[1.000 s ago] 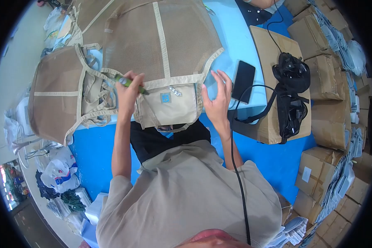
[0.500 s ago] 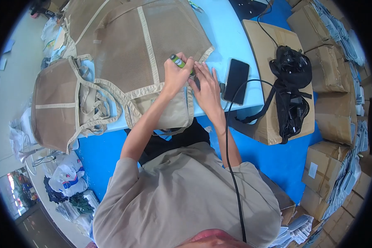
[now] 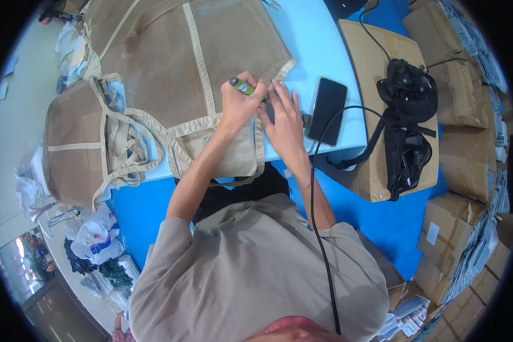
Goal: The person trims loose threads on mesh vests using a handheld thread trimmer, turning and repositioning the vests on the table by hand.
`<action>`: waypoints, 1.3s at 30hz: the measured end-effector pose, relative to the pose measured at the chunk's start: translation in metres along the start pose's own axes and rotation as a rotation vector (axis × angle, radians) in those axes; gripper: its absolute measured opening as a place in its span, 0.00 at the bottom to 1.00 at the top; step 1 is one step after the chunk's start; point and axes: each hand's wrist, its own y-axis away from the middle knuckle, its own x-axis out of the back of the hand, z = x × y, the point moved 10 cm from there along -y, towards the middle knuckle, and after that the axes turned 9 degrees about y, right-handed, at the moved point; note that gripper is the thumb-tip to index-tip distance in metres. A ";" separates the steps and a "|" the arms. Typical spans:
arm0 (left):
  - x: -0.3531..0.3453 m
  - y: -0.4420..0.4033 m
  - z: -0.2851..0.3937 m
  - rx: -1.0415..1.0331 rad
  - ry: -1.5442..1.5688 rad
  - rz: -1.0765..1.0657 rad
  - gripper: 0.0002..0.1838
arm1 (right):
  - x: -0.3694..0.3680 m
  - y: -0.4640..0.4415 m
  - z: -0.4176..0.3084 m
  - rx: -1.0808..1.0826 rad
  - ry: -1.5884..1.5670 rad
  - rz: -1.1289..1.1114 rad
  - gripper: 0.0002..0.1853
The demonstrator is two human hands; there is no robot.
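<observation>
My left hand (image 3: 239,105) is closed around a thick green pen-shaped tool (image 3: 242,86) with a dark end and a pale mark. Its lower end is hidden by my fingers, so its exact kind does not show. My right hand (image 3: 285,118) lies beside it with fingers stretched out, pressing on the beige-bound edge of a brown mesh fabric piece (image 3: 165,77). Both hands are close together at that piece's right corner. A beige cloth panel (image 3: 233,154) hangs at the table's near edge below my left wrist.
A smaller mesh piece (image 3: 74,145) with tangled beige straps lies left. Right of my hands, a black phone (image 3: 328,111) rests on the light blue table (image 3: 308,40). A cardboard box (image 3: 362,54) carries a black strapped pouch (image 3: 407,91). Stacked cartons (image 3: 459,94) line the right side.
The view has shifted slightly. My left hand and the green tool are tilted a little differently; my right hand stays pressed on the fabric edge.
</observation>
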 end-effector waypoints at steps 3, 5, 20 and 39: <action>0.002 -0.001 -0.006 -0.002 -0.012 -0.007 0.15 | 0.002 -0.001 -0.001 0.006 0.007 -0.006 0.31; 0.000 0.000 -0.006 0.002 -0.013 -0.007 0.15 | 0.002 0.000 -0.001 0.011 0.015 -0.011 0.31; -0.005 0.003 -0.002 0.043 0.031 -0.064 0.13 | 0.001 -0.001 -0.003 0.026 0.014 -0.013 0.31; -0.005 0.003 -0.008 0.029 0.080 -0.070 0.15 | 0.000 -0.002 -0.003 0.029 0.018 -0.023 0.31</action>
